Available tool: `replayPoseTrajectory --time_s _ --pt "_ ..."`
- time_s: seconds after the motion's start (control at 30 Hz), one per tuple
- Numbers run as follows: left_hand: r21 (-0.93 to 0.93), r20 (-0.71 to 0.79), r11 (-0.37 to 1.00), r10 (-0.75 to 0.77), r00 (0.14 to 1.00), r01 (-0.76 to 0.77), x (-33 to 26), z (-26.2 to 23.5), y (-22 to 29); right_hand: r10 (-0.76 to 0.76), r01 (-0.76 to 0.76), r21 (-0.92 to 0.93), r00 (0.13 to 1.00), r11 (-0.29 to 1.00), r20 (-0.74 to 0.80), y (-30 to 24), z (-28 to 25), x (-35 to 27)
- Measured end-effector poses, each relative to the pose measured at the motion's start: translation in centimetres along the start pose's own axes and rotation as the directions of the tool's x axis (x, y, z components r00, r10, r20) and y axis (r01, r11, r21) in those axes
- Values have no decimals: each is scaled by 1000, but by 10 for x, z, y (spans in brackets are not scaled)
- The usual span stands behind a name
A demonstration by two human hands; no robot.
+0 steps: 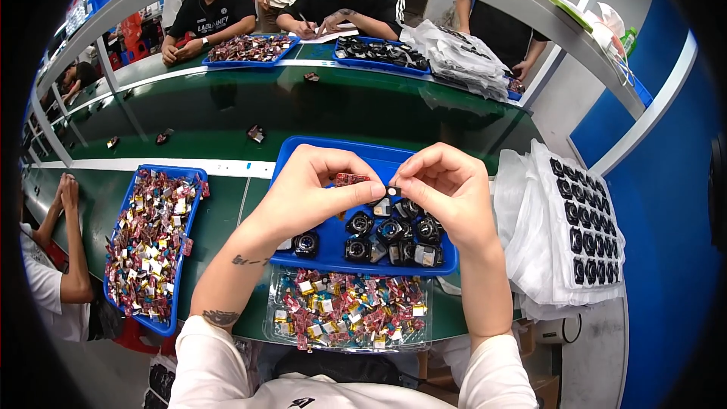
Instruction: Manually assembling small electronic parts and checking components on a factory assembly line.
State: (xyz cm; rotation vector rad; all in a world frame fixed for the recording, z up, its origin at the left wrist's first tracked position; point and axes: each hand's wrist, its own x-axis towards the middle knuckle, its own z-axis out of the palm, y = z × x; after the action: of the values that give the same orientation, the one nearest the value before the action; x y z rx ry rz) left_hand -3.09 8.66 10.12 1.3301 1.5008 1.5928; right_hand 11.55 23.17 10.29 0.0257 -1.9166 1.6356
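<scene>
Above a blue tray (pixel 363 263), my left hand (pixel 322 189) is closed on a small red circuit board (pixel 352 179), thumb and forefinger pressed together. My right hand (pixel 448 195) pinches a small black piece with a white dot (pixel 393 192), close to my left fingertips. Whether that piece is joined to the board cannot be made out. Below my hands, several black round-faced housings (pixel 360 223) lie in the tray. Nearer to me is a clear plastic tray (pixel 274 310) heaped with red circuit boards, silver-and-yellow cells and bluish wires (pixel 348 309).
On the left stands another blue tray (pixel 176 316) piled with similar boards. Stacked white foam trays (pixel 598 212) hold black parts on the right. Beyond runs a green conveyor (pixel 341 113) carrying a few loose pieces. Co-workers sit opposite, and another person's clasped hands (pixel 68 191) show at left.
</scene>
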Motion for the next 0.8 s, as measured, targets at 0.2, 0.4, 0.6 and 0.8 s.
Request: replayPoseTrajectory --time_s 0.2,0.4,0.6,0.8 --pt "-129 8 987 95 995 -93 -2 -6 2 1 6 -124 998 992 58 7 1 2" --pt "-127 -67 991 44 997 -52 -4 -10 15 230 61 -422 765 904 602 9 12 2" --pt "-82 -40 995 58 998 -61 -6 -11 17 -22 368 -343 709 864 705 29 36 -11" --pt "-92 -47 992 83 995 -87 -7 -9 18 248 234 -671 804 704 540 32 34 -8"
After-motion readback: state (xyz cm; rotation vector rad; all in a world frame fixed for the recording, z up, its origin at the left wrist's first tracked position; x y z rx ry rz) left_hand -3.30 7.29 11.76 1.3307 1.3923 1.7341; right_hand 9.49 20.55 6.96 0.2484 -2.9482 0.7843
